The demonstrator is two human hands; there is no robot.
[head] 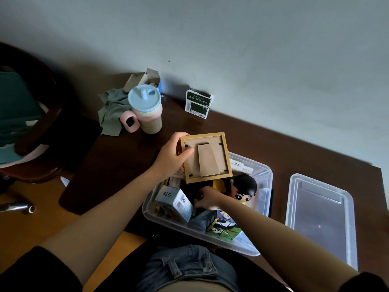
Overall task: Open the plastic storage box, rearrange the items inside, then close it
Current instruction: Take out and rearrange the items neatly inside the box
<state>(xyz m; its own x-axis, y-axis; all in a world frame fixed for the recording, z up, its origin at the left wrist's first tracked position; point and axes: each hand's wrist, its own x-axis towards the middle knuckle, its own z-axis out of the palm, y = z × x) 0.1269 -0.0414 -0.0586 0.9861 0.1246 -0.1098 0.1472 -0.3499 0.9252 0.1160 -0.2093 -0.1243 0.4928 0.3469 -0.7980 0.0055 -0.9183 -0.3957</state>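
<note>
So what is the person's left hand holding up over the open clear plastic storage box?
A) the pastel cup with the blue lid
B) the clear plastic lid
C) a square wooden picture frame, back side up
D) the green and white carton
C: the left hand grips the square wooden picture frame by its edge, its cardboard stand facing up, above the clear plastic storage box.

A dark wooden table (242, 133) carries an open clear storage box (264, 175) at its near edge, the lid (320, 216) beside it, and a cup (147, 110), cloth (111, 110) and small carton (199, 104) along the far edge.
</note>
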